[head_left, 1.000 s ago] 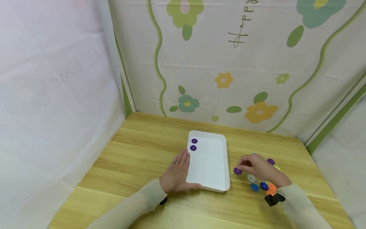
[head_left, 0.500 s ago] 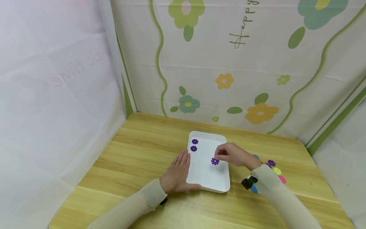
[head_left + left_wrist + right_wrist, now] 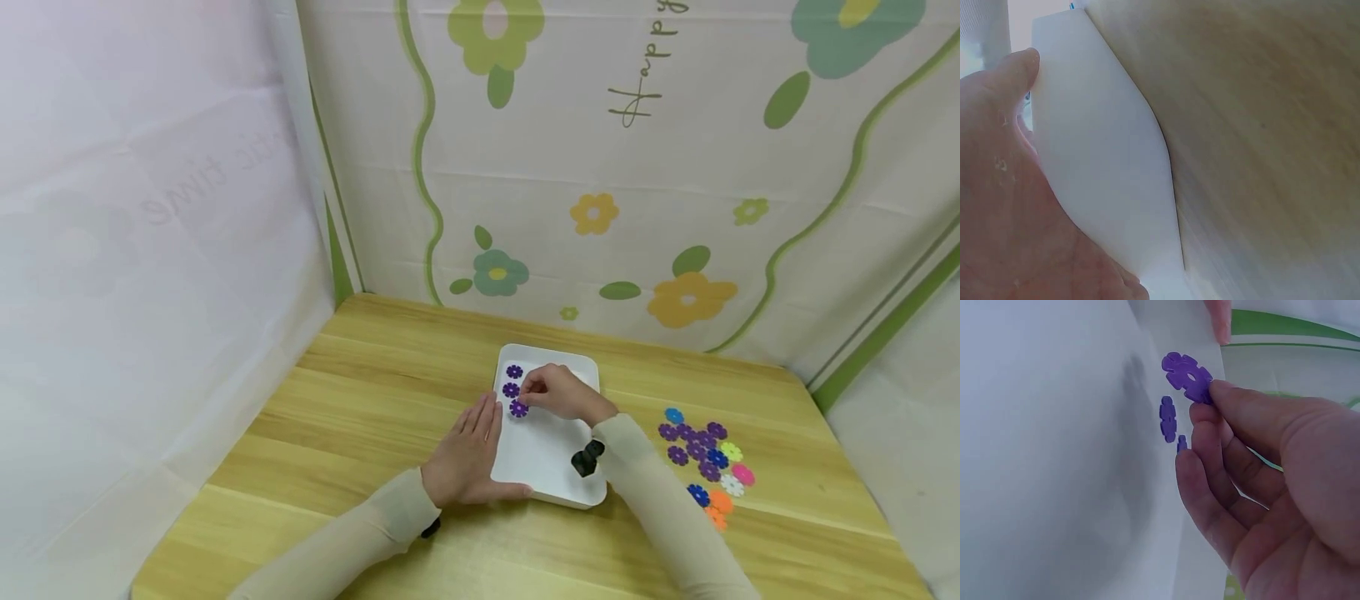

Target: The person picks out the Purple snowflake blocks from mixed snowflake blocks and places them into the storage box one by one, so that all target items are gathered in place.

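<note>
A purple snowflake disc (image 3: 1188,376) is pinched between the thumb and fingers of my right hand (image 3: 558,392), over the left part of the white tray (image 3: 551,462). Two more purple snowflake discs (image 3: 513,372) lie in a line on the tray floor at its far left; in the right wrist view one of these flat discs (image 3: 1168,419) shows beyond my fingertips. My left hand (image 3: 465,458) rests against the tray's left side and near corner, fingers straight and thumb along the near rim. The left wrist view shows that thumb and palm against the tray's outer wall (image 3: 1104,137).
Right of the tray, a loose group of snowflake discs lies on the wooden table (image 3: 360,417): several purple discs (image 3: 696,451), blue discs (image 3: 698,496), orange discs (image 3: 720,502), a pink disc (image 3: 743,475), a white disc (image 3: 732,485). Printed cloth (image 3: 525,192) hangs behind the table.
My right hand has carried the purple snowflake disc from the loose group leftward into the tray, close to the two lying there. My left hand has stayed at the tray.
</note>
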The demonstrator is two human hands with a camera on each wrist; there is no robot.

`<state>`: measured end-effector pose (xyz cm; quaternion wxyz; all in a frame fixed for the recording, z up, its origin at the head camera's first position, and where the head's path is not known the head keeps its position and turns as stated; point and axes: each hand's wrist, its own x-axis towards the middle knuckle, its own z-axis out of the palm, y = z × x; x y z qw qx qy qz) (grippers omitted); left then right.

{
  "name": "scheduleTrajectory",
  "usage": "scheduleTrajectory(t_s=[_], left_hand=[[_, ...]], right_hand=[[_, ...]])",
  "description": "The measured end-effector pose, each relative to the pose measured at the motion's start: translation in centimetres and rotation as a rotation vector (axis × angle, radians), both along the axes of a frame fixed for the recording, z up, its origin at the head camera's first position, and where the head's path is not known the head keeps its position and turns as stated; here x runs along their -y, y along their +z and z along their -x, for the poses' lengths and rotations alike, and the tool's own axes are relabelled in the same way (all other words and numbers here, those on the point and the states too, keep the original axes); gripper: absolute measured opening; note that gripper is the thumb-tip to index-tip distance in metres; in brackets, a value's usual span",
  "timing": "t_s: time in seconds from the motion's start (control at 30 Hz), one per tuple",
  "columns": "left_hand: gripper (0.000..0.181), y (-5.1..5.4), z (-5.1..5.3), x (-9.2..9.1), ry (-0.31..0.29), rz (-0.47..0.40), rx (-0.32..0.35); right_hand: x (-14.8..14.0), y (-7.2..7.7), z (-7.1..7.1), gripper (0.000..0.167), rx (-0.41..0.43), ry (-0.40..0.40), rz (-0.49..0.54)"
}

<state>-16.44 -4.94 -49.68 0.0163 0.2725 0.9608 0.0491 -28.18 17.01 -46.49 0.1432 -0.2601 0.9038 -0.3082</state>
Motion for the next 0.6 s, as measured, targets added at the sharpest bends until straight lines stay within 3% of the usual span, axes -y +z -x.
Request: scheduleTrajectory(t_s=[0.43,0.6], left_hand=[[0.13,1.1,-0.4,-0.1,-0.019,-0.02,0.011],[0.131,0.4,-0.1,0.0,-0.012,-0.023,0.015]], right_hand=[[1.3,-2.2,0.5,0.01,0.021,-0.072,-0.02],[1.7,-2.3,0.6,0.011,0.0,-0.059,-0.041]])
